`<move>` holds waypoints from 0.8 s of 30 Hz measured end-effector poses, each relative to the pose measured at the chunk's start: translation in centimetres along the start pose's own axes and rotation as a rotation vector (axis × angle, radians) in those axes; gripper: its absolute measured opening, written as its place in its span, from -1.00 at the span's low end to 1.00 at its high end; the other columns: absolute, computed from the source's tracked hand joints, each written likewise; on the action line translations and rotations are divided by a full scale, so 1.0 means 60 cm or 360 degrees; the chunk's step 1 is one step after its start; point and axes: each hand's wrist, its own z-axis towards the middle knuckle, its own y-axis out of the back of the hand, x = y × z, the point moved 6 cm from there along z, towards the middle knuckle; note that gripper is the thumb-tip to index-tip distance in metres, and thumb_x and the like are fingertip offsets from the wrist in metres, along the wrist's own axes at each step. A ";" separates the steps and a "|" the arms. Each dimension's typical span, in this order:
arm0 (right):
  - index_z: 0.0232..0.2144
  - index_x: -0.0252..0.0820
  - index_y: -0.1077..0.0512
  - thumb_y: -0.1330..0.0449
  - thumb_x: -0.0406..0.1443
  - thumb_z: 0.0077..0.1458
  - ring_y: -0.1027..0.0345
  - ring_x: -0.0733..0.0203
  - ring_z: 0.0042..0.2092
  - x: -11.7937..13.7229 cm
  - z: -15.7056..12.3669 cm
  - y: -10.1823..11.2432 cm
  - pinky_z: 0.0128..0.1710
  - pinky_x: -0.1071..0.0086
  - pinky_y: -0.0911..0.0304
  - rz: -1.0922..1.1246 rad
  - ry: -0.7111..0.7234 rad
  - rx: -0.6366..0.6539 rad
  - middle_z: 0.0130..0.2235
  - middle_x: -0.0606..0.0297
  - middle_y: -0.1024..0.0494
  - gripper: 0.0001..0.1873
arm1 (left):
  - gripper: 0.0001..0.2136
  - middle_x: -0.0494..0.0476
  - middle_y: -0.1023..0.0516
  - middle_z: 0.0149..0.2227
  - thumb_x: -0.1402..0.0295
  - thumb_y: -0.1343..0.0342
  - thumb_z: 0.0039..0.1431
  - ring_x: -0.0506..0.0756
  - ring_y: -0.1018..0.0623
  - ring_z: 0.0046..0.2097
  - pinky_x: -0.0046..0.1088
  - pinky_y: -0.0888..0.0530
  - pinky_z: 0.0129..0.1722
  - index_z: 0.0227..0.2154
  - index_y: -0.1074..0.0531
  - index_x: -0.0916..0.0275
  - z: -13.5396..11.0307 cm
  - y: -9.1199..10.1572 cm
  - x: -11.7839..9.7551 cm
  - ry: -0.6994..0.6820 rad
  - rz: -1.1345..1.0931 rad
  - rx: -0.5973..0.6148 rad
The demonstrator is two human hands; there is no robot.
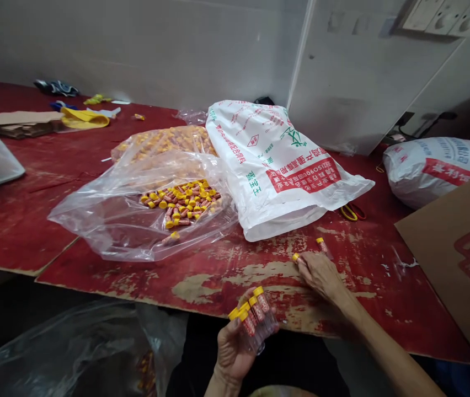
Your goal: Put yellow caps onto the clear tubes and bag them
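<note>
In the head view, my left hand (pixel 231 353) is wrapped round a bunch of several clear tubes (pixel 255 317) with yellow caps and red-and-white filling, above the table's front edge. My right hand (pixel 320 275) reaches over the worn red table, its fingers closed on a tube with a yellow cap (pixel 296 257); most of that tube is hidden by the fingers. Just beyond that hand lies a loose capped tube (pixel 323 246). Farther left, an open clear plastic bag (pixel 123 220) spills small yellow-capped tubes (pixel 185 204) inside its mouth.
A white printed sack (pixel 276 160) lies behind my hands, with yellow-handled scissors (pixel 350 212) at its right. A cardboard box (pixel 454 253) stands at the right, near another sack (pixel 433 165). Below the table's left edge hangs a clear bag (pixel 73 353). A yellow cloth-like piece (pixel 84 118) lies far left.
</note>
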 end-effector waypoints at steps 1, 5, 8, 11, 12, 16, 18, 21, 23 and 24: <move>-0.37 -0.23 -0.41 0.06 -0.31 0.23 -0.33 0.19 -0.31 0.009 0.000 0.004 -0.28 0.38 -0.06 -0.0010 0.0024 0.0127 -0.37 0.21 -0.49 -0.73 | -0.55 0.14 -0.53 -0.01 0.35 -0.09 0.09 0.30 -0.43 0.09 -0.08 -0.36 0.06 0.09 -0.33 0.07 0.000 0.000 -0.001 0.0002 0.0000 -0.0001; -0.51 -0.26 -0.47 0.01 -0.31 0.18 -0.40 0.13 -0.42 0.038 0.010 0.008 -0.45 0.39 -0.04 -0.0177 0.0025 0.0531 -0.47 0.12 -0.53 -0.67 | -0.61 0.13 -0.48 0.05 0.34 -0.07 0.11 0.31 -0.42 0.09 -0.07 -0.36 0.07 0.04 -0.40 0.10 0.004 -0.003 0.000 0.0013 -0.0023 0.0059; -0.50 -0.28 -0.51 -0.05 -0.43 0.08 -0.42 0.15 -0.43 0.050 0.025 0.001 -0.48 0.41 -0.06 -0.0172 0.0054 0.0578 -0.46 0.10 -0.55 -0.76 | -0.61 0.11 -0.44 0.09 0.36 -0.04 0.13 0.31 -0.40 0.12 -0.08 -0.35 0.08 0.04 -0.39 0.10 0.009 -0.007 0.002 0.0036 -0.0021 0.0090; -0.48 -0.29 -0.53 -0.05 -0.39 0.10 -0.43 0.12 -0.41 0.044 0.034 -0.006 -0.48 0.41 -0.12 -0.0190 0.0047 0.0562 -0.43 0.05 -0.56 -0.74 | -0.62 0.13 -0.44 0.10 0.39 -0.01 0.15 0.31 -0.38 0.13 -0.08 -0.33 0.10 0.05 -0.39 0.10 0.013 -0.011 0.002 0.0052 0.0009 0.0122; -0.48 -0.29 -0.53 -0.05 -0.35 0.12 -0.43 0.10 -0.41 0.042 0.035 -0.007 -0.47 0.40 -0.13 -0.0198 0.0041 0.0554 -0.44 0.04 -0.56 -0.73 | -0.61 0.14 -0.44 0.10 0.38 0.00 0.16 0.31 -0.37 0.14 -0.07 -0.32 0.10 0.06 -0.38 0.11 0.013 -0.011 0.002 0.0051 0.0007 0.0131; -0.43 -0.29 -0.53 -0.07 -0.45 0.05 -0.43 0.15 -0.41 0.050 0.030 -0.011 -0.49 0.43 -0.12 -0.0192 0.0082 0.0552 -0.42 0.09 -0.57 -0.79 | -0.62 0.14 -0.45 0.09 0.34 0.02 0.17 0.31 -0.37 0.14 -0.07 -0.30 0.12 0.06 -0.38 0.13 0.015 -0.008 0.003 0.0035 -0.0034 0.0127; -0.43 -0.30 -0.52 -0.06 -0.48 0.03 -0.43 0.15 -0.41 0.055 0.028 -0.013 -0.49 0.42 -0.11 -0.0179 0.0093 0.0547 -0.42 0.09 -0.57 -0.78 | -0.61 0.14 -0.44 0.09 0.34 0.01 0.16 0.30 -0.37 0.14 -0.09 -0.31 0.11 0.07 -0.37 0.13 0.015 -0.005 0.005 0.0043 -0.0029 0.0125; -0.46 -0.33 -0.51 -0.06 -0.40 0.09 -0.43 0.08 -0.40 0.050 0.025 -0.016 -0.46 0.37 -0.11 -0.0169 0.0066 0.0507 -0.43 0.02 -0.55 -0.77 | -0.56 0.16 -0.44 0.09 0.36 -0.02 0.14 0.29 -0.41 0.11 -0.10 -0.35 0.08 0.12 -0.30 0.13 0.016 -0.004 0.008 0.0061 0.0010 0.0142; -0.42 -0.32 -0.50 -0.04 -0.36 0.14 -0.43 0.09 -0.38 0.046 0.019 -0.016 -0.42 0.36 -0.11 -0.0160 0.0068 0.0468 -0.41 0.05 -0.55 -0.76 | -0.51 0.17 -0.45 0.07 0.37 -0.02 0.13 0.29 -0.42 0.10 -0.09 -0.35 0.07 0.16 -0.24 0.12 0.016 -0.004 0.008 0.0043 0.0022 0.0123; -0.41 -0.29 -0.48 -0.02 -0.34 0.17 -0.42 0.12 -0.38 0.046 0.013 -0.013 -0.41 0.37 -0.11 -0.0106 0.0064 0.0415 -0.41 0.10 -0.55 -0.75 | -0.50 0.17 -0.46 0.07 0.37 -0.03 0.12 0.29 -0.41 0.11 -0.08 -0.34 0.08 0.17 -0.22 0.11 0.015 -0.004 0.008 0.0019 0.0025 0.0096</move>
